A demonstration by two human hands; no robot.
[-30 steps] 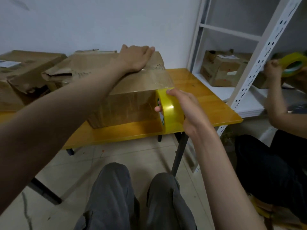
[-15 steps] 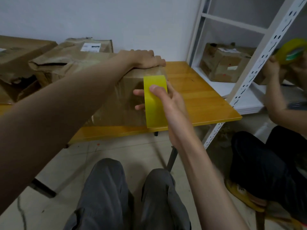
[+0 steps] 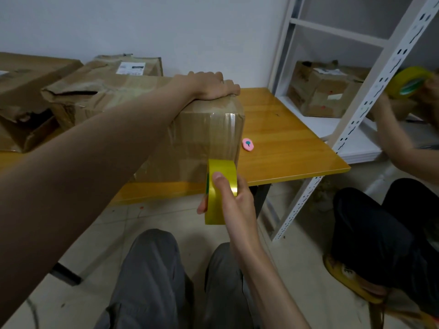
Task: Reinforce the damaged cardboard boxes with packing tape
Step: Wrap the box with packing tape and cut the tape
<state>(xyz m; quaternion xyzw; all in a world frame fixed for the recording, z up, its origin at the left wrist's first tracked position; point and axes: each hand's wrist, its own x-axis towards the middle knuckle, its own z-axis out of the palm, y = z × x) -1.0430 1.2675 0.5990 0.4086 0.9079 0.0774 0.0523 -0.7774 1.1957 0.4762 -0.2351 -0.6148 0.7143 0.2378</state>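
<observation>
A crumpled cardboard box (image 3: 190, 136) sits near the front edge of the orange wooden table (image 3: 285, 138). My left hand (image 3: 210, 87) rests palm down on the box's top right corner. My right hand (image 3: 231, 200) grips a yellow roll of packing tape (image 3: 219, 186) just below the box's near face, in front of the table edge. A clear strip of tape (image 3: 225, 138) runs from the roll up the box's near face, close to its right corner.
Other damaged boxes (image 3: 28, 98) lie on the table's left and back. A small pink cutter (image 3: 248, 144) lies right of the box. A white metal shelf (image 3: 356, 110) holds another box (image 3: 320, 91). A second person (image 3: 392, 138) at right holds a yellow tape roll (image 3: 408, 81).
My right hand has pulled the tape roll down the box's near face, from mid-height to below the table edge. The pink cutter has come into view.
</observation>
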